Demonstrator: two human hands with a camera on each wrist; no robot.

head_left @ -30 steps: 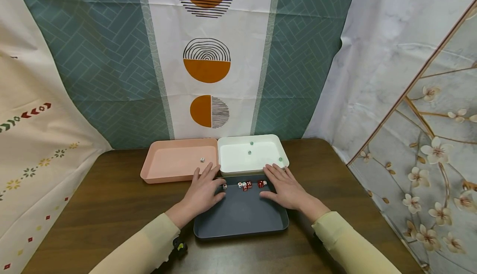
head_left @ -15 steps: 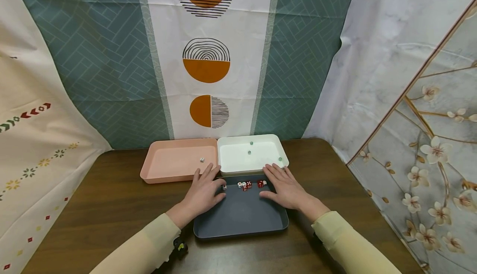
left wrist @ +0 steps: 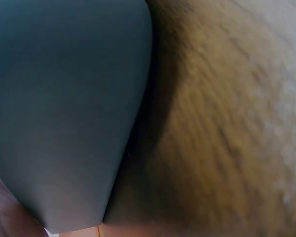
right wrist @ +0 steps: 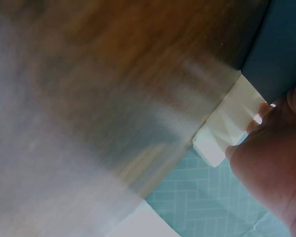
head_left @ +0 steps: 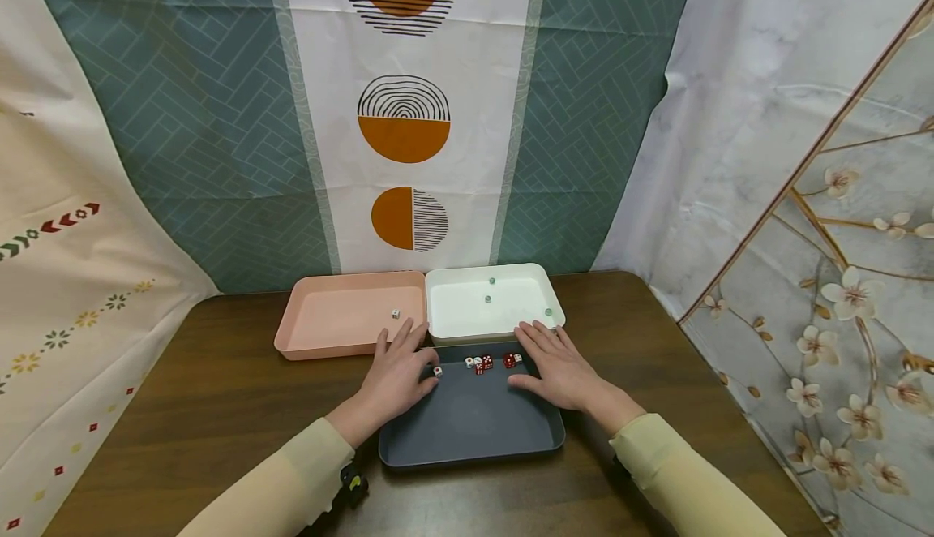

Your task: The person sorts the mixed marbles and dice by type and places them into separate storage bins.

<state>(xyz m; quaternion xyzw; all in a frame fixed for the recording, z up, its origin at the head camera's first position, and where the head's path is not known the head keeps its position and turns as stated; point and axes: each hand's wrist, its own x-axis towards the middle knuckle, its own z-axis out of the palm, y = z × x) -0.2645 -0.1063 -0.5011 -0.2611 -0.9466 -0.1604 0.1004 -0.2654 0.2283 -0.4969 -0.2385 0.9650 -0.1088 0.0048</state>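
Observation:
My left hand (head_left: 390,376) rests over the left rim of the dark grey tray (head_left: 474,423), fingers spread and relaxed. A white die (head_left: 438,371) lies in that tray between its index fingertip and thumb; whether they touch it I cannot tell. My right hand (head_left: 558,367) lies over the tray's right side with straight fingers, its tips at the near edge of the white tray (head_left: 458,334). Near its thumb sit a red die (head_left: 509,361) and a white die (head_left: 519,358). Mid-tray is a cluster of red and white dice (head_left: 479,363). The right wrist view shows the right hand (right wrist: 271,168) partly.
A pink tray (head_left: 336,314) at the back left holds one white die (head_left: 396,314). Inside the white tray are three green dice, one (head_left: 549,311) near the right fingertips. All trays stand on a brown wooden table (head_left: 219,407), with patterned cloth (head_left: 569,115) hanging behind.
The white die by my left hand has shifted slightly toward the near side of the dark tray, and the left fingers have drawn slightly left. The right hand has stayed still.

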